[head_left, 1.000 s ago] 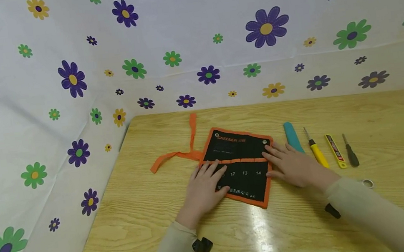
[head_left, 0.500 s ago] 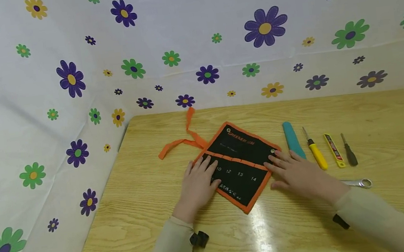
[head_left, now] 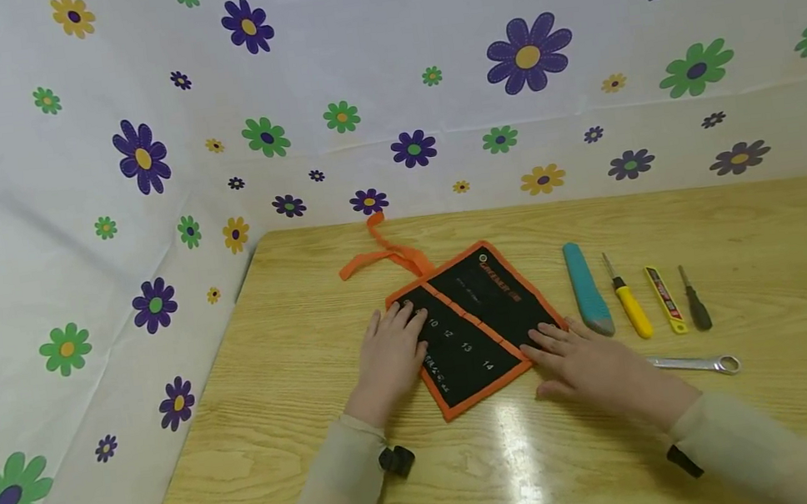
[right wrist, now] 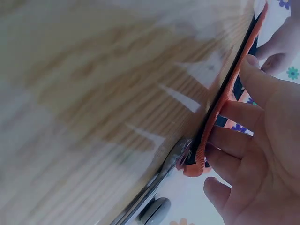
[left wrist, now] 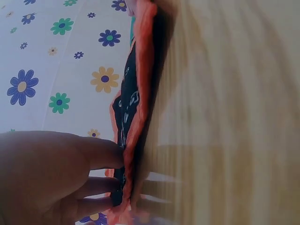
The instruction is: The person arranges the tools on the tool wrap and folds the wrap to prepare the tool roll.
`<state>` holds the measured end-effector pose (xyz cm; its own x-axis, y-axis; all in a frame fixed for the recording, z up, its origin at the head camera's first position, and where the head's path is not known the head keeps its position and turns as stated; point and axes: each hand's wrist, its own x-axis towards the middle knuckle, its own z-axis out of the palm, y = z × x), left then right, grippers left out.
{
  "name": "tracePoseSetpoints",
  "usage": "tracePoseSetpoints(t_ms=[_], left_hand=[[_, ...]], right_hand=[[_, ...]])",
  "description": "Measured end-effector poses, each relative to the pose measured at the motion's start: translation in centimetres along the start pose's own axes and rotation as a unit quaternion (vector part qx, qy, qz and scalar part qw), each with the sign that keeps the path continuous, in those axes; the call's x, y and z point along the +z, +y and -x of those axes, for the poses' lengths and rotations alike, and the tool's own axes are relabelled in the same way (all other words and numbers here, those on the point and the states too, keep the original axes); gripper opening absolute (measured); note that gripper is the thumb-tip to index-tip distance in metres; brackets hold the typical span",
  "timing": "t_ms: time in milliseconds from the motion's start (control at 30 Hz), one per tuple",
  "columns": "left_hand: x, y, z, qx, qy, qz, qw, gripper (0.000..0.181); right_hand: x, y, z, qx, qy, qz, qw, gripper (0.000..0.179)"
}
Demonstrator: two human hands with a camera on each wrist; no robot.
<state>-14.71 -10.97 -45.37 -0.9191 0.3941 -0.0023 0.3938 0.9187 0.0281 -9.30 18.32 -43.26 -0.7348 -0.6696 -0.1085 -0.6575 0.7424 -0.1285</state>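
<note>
A black cloth tool pouch (head_left: 470, 303) with orange trim lies flat and unfolded on the table, turned at an angle. White numbers mark its pockets, and orange ties (head_left: 404, 256) trail from its far left side. My left hand (head_left: 387, 363) rests its fingertips on the pouch's left part; the left wrist view shows its extended fingers (left wrist: 101, 159) on the cloth at the orange edge. On the near right corner lies my right hand (head_left: 599, 371), fingers spread. In the right wrist view, its fingers (right wrist: 229, 140) touch the cloth beside the trim.
Right of the pouch are a teal tool (head_left: 586, 288) with a grey end, a yellow-handled screwdriver (head_left: 633, 309), a narrow yellow labelled item (head_left: 665, 300) and a dark-handled screwdriver (head_left: 698, 308). A combination wrench (head_left: 697, 363) lies behind my right wrist. A flowered sheet (head_left: 431, 106) backs the table.
The pouch has turned clockwise under both hands, and its ties have swung to the right. My right hand has shifted slightly nearer, showing more of the wrench.
</note>
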Motion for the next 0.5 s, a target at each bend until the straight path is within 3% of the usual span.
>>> tracePoseSetpoints(t_ms=[267,500], left_hand=[[-0.1,-0.3,-0.9,-0.006,0.002,-0.015,0.9999,0.049],[0.0,-0.4,-1.7,-0.008,0.001,-0.042,0.9991,0.05]], right_hand=[[0.1,-1.1,-0.2,0.005,-0.011,-0.016,0.9998,0.063],[0.3,-2.1,-0.1,-0.006,0.002,-0.01,0.9999,0.064]])
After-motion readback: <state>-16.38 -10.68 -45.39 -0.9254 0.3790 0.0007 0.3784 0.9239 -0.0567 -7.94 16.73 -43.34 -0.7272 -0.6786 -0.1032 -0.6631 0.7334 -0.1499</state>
